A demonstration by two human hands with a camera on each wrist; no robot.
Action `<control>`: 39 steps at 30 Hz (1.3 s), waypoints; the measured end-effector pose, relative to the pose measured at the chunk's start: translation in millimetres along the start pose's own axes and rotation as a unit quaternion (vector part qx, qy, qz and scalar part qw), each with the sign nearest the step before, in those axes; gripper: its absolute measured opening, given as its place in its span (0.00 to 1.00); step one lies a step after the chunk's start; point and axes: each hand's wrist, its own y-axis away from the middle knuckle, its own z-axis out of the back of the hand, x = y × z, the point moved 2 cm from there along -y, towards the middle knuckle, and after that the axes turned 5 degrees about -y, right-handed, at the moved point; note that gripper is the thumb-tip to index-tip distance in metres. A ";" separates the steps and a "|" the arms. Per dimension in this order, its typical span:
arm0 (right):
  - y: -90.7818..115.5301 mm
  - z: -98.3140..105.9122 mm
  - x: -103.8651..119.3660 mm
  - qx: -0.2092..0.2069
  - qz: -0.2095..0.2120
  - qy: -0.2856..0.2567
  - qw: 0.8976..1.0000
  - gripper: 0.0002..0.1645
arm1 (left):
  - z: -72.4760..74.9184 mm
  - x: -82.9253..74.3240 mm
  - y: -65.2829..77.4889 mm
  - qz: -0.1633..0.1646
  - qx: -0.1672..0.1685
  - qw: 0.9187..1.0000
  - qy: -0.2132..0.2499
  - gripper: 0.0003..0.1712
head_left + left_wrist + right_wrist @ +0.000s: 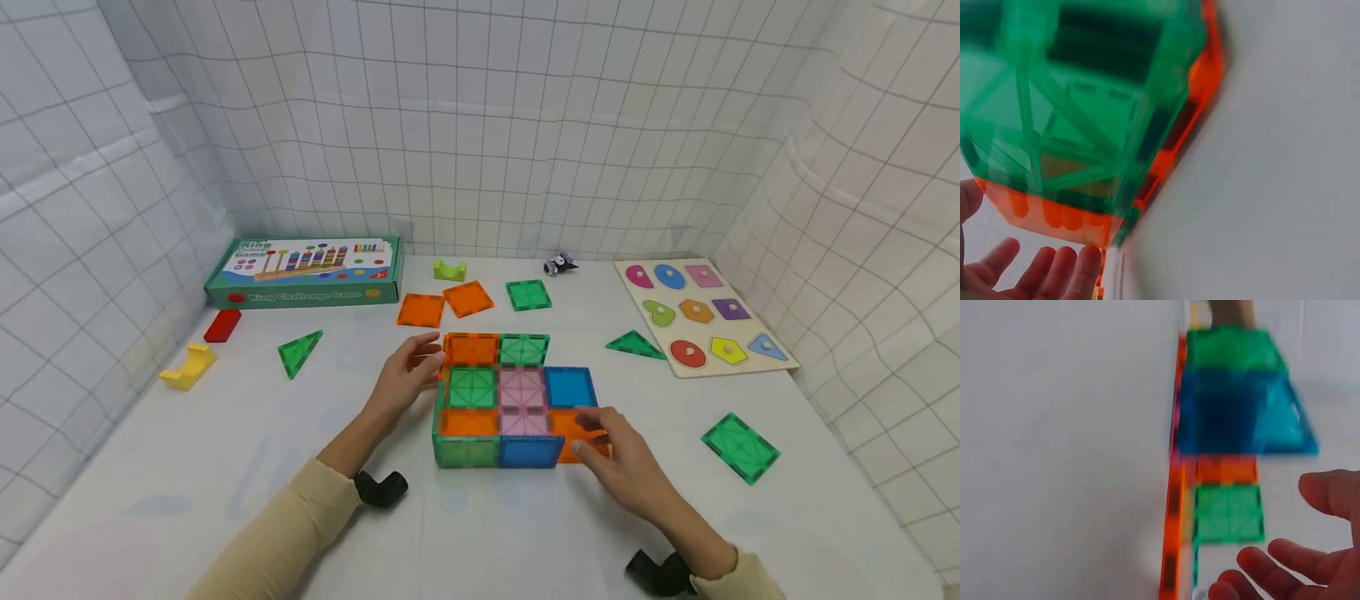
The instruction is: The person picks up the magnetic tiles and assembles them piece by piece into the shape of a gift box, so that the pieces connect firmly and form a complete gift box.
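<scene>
On the white table a low, open box of see-through magnetic tiles stands in the middle. Its flat floor includes a pink tile, a blue tile and an orange tile. Upright along the front are a green tile and a blue tile; an orange tile and a green tile stand at the back. My left hand is beside the back left corner, fingers loosely bent. Over the right front orange tile, my right hand holds thumb and fingers apart with nothing between them.
Loose orange tiles and a green tile lie behind the box. A green game box is at the back left, a wooden shape puzzle at the back right. Another green tile lies to the right.
</scene>
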 end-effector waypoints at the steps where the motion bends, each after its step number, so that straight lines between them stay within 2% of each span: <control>1: -5.3 5.5 -6.2 -0.003 -0.003 0.011 1.000 0.25 | 0.6 0.1 5.9 -0.011 0.003 1.000 -0.005 0.31; 4: -21.1 19.7 -24.7 0.000 -0.033 0.058 0.998 0.27 | 1.4 4.8 23.3 -0.025 0.019 0.999 -0.021 0.33; 6: -28.9 25.6 -33.5 0.019 -0.071 0.089 0.993 0.29 | 1.3 6.2 36.2 -0.030 0.036 0.999 -0.023 0.34; 8: -34.1 28.2 -38.7 0.034 -0.092 0.116 0.988 0.30 | 1.1 8.0 47.2 -0.038 0.057 0.998 -0.015 0.35; 11: -37.8 28.2 -41.2 0.045 -0.100 0.141 0.984 0.31 | 0.5 9.8 57.7 -0.050 0.081 0.995 0.005 0.35; 14: -39.5 26.0 -40.9 0.048 -0.089 0.150 0.984 0.31 | -1.0 10.2 61.9 -0.059 0.098 0.993 0.019 0.35; 20: -41.2 22.8 -40.1 0.045 -0.096 0.107 0.989 0.29 | -2.2 10.3 65.4 -0.068 0.108 0.991 0.032 0.35; 25: -38.8 23.4 -37.3 0.014 -0.104 0.057 0.993 0.28 | -1.9 9.1 66.8 -0.072 0.107 0.991 0.033 0.35; 31: -45.6 19.3 -18.7 -0.023 -0.042 -0.029 0.998 0.26 | -0.8 7.8 67.2 -0.070 0.104 0.992 0.026 0.34; 35: -54.3 10.0 -3.8 -0.009 -0.013 -0.061 0.998 0.28 | -1.5 8.0 66.7 -0.077 0.111 0.991 0.021 0.34; 39: -58.9 1.7 4.9 0.005 -0.005 -0.058 0.998 0.31 | -2.5 7.9 66.8 -0.083 0.115 0.990 0.011 0.33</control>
